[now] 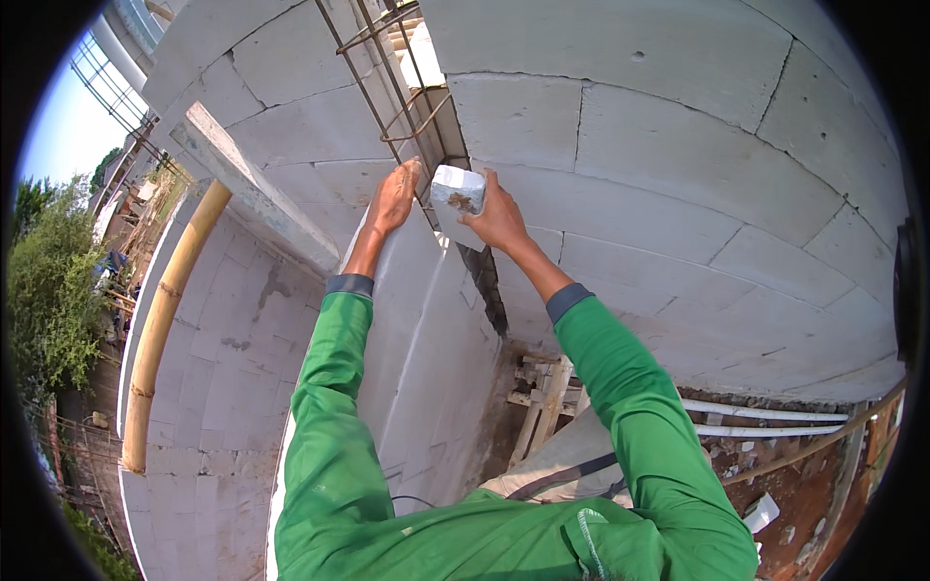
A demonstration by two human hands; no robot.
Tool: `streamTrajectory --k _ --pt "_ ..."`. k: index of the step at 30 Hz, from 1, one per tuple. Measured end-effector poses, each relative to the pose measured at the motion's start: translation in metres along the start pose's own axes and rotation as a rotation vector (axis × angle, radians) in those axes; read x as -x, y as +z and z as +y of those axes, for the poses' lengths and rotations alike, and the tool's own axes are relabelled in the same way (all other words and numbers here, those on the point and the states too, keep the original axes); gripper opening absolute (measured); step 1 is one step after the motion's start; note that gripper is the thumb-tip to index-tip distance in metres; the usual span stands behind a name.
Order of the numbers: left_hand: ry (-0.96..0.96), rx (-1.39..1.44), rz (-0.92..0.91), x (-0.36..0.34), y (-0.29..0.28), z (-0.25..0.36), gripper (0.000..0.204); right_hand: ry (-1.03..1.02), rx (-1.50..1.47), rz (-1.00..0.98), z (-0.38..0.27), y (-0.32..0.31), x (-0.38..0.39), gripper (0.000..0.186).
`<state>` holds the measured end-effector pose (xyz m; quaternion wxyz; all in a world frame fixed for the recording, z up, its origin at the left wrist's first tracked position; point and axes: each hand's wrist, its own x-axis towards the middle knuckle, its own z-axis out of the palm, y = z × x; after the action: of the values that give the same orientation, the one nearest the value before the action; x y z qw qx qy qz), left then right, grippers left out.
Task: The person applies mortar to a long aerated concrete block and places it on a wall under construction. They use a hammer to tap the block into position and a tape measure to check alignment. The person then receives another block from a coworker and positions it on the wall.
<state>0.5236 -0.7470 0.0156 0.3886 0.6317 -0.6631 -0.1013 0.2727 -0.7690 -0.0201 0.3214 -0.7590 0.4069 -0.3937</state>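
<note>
My right hand (501,213) grips a small piece of white lightweight block (457,192), with a rough, brown-stained face toward me. It is held beside the gap between two block walls. My left hand (393,198) is closed at the end of the narrow wall (407,281), close to the rebar cage (387,82). Its fingertips are partly hidden, so what they hold cannot be made out. The rusty bars and ties of the cage rise from the gap between my hands.
A large block wall (678,184) stands on the right. Left are a bamboo pole (170,320), a pale beam (257,194) and a lower wall (228,349). Wooden boards (544,412) lie below, and white pipes (765,412) run along the right wall's base.
</note>
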Motion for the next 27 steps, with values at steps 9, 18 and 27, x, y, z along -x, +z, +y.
streamTrajectory --k 9,18,27 --pt "-0.184 -0.086 0.039 -0.011 -0.004 -0.009 0.098 -0.081 -0.012 -0.101 0.001 -0.003 -0.026 0.092" --pt "-0.196 -0.173 -0.023 -0.012 0.000 -0.016 0.110 -0.013 0.005 -0.146 -0.014 0.001 -0.037 0.096" --pt "-0.253 -0.243 -0.076 -0.008 -0.002 -0.008 0.127 -0.058 0.045 -0.192 -0.016 0.015 -0.043 0.091"
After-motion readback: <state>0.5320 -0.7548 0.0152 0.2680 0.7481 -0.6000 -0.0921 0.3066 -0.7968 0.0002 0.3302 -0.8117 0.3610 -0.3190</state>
